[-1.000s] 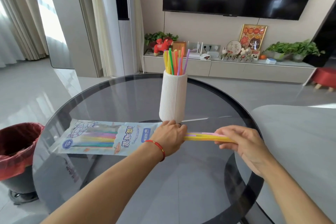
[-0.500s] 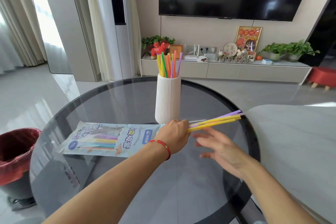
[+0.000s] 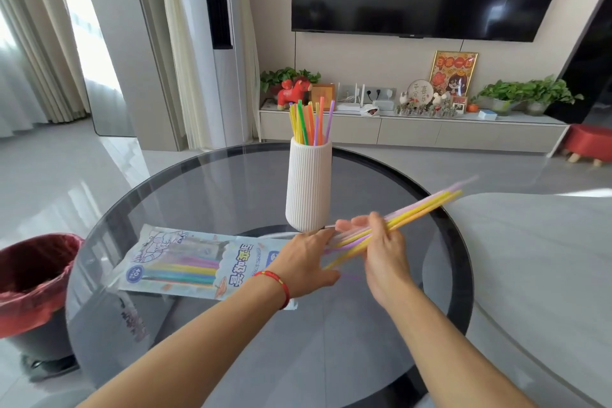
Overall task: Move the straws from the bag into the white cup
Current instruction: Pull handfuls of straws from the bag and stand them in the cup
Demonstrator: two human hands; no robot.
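A white ribbed cup (image 3: 308, 185) stands upright on the round glass table (image 3: 198, 182), with several coloured straws (image 3: 309, 122) sticking out of it. The printed straw bag (image 3: 185, 262) lies flat to its front left, more straws showing inside. My right hand (image 3: 381, 247) grips a bundle of yellow and purple straws (image 3: 424, 207) that slants up to the right, just right of the cup's base. My left hand (image 3: 306, 263) rests on the bag's open end with fingers stretched toward the bundle's lower ends.
A bin with a red liner (image 3: 29, 278) stands on the floor left of the table. A pale stone surface (image 3: 546, 258) adjoins the table on the right. Behind are a TV cabinet with plants and ornaments and a red stool (image 3: 587, 142).
The right hand let go of the straws, then came back and took hold of the bundle. The left hand loosened its grip, and the bundle tilted upward.
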